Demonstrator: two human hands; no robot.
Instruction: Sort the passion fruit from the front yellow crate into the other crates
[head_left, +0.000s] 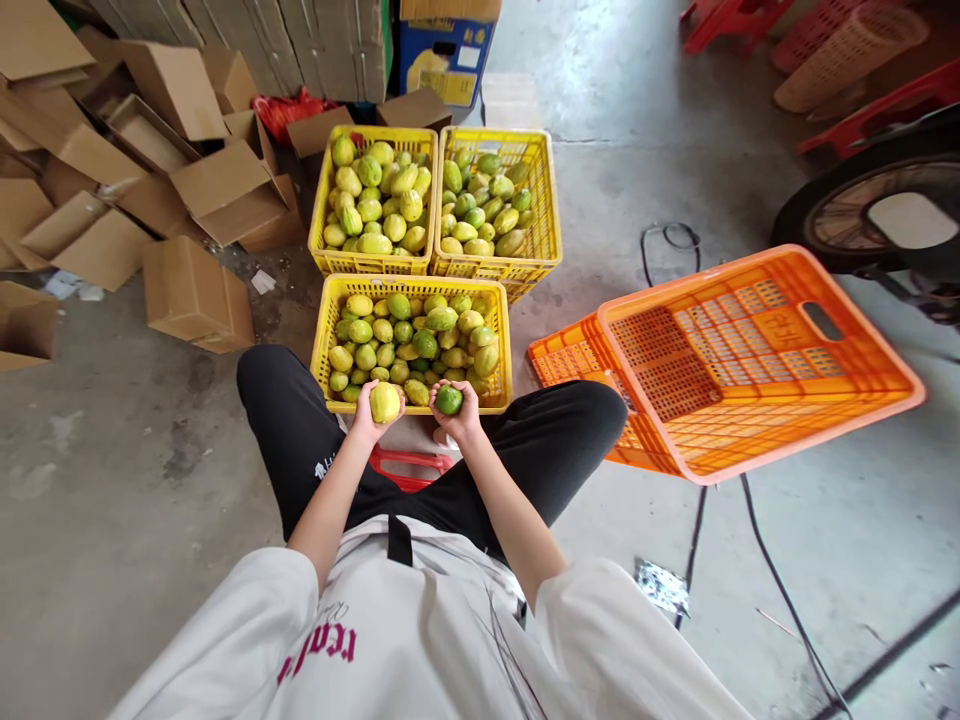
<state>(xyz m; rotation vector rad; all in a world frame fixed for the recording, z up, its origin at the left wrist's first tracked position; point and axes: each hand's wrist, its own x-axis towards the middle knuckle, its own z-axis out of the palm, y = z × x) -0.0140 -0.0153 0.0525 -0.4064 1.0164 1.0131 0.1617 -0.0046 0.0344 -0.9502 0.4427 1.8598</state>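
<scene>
My left hand (365,414) cups a yellow oval fruit (385,402), with its fingers curled round the sides. In my right hand (469,413) lies a smaller, dark green fruit (449,400). Both hands are side by side over the near edge of a yellow crate (505,345), full of yellow and green fruit, that stands between my knees. Behind it are two more yellow crates: the left one (316,225) is heaped with mostly yellow-green fruit, while the right one (556,200) holds fruit mainly on its left side. The exact kind of fruit cannot be told.
At my right an orange crate (780,465) leans tilted, its inside showing bare. Open cardboard boxes (199,295) are piled at the left. A blue box (442,60) stands behind the crates. A wheel (832,210) and black cables (780,575) are to the right.
</scene>
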